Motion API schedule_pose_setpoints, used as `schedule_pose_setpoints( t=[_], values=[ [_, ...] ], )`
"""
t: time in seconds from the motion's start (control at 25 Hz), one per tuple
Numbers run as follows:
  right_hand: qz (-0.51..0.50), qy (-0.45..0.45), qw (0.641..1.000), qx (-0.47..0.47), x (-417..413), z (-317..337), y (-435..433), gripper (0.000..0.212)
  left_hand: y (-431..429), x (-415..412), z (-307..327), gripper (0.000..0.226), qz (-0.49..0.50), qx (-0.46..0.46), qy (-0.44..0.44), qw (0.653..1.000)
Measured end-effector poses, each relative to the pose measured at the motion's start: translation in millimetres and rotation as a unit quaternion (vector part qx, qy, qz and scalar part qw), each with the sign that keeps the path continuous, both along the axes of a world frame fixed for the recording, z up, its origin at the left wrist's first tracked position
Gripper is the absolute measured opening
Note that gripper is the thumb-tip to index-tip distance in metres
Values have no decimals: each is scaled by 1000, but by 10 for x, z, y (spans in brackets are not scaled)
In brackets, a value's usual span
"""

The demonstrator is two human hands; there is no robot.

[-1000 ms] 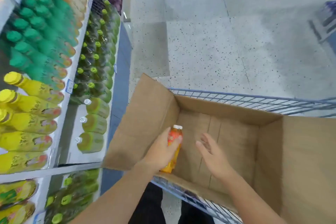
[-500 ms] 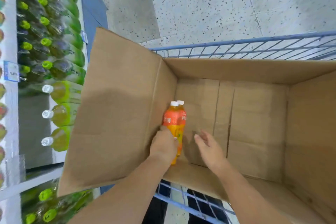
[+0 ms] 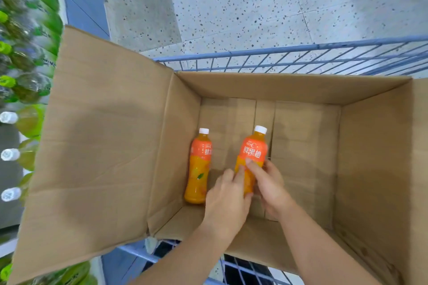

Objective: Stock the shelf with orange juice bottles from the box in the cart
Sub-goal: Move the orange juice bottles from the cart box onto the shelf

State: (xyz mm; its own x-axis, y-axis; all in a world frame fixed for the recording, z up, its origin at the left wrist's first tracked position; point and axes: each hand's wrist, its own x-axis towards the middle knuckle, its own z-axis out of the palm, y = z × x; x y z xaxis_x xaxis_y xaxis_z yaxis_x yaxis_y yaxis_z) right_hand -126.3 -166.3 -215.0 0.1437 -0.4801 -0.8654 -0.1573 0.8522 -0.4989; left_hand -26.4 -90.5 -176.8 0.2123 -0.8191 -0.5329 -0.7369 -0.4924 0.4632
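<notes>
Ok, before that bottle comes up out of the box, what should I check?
1. Right grip curled round the held bottle: ok.
2. Left grip free for the second bottle: not ok, it holds the held bottle too.
3. Second bottle upright by the left wall of the box: ok.
4. White caps on both bottles: ok.
5. Box flaps open, way up unobstructed: ok.
6. Free slot on the shelf: cannot tell, blurred.
</notes>
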Motion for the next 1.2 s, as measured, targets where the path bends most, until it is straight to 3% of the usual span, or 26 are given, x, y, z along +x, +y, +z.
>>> schedule_pose_setpoints(
  t=[0.12, 0.2, 0.28, 0.4, 0.56, 0.64, 0.76, 1.0, 1.2],
  values=[
    [5, 5, 1000, -2, -132, -47, -161, 30, 83, 22, -22, 54, 38, -44, 111, 992],
    [0, -6, 1000, 6, -227, -108, -231, 26, 101, 273, -205, 53, 135, -25, 78, 987],
    [5, -6, 1000, 16, -288, -186, -267, 36, 82, 539, -432, 61, 205, 43, 2, 978],
    [4, -16, 999, 32, -312, -306, -241, 48, -28, 612, -656, 72, 237, 138, -20, 961],
    [-9, -7, 999, 48, -363, -418, -127, 30, -99, 487, -795, 58, 254, 159, -30, 954],
    [-6, 1, 998, 59, -409, -450, -70, 30, -22, 421, -863, 59, 254, 179, 18, 950],
    [-6, -1, 998, 64, -456, -495, -19, 33, 54, 367, -944, 63, 324, 206, 173, 907],
    [-33, -50, 989, 133, -505, -603, 34, 55, 30, 477, -1048, 41, 286, 203, 237, 906],
    [2, -38, 997, 73, -418, -477, -20, 32, 92, 628, -983, 46, 289, 199, 279, 894]
  ],
)
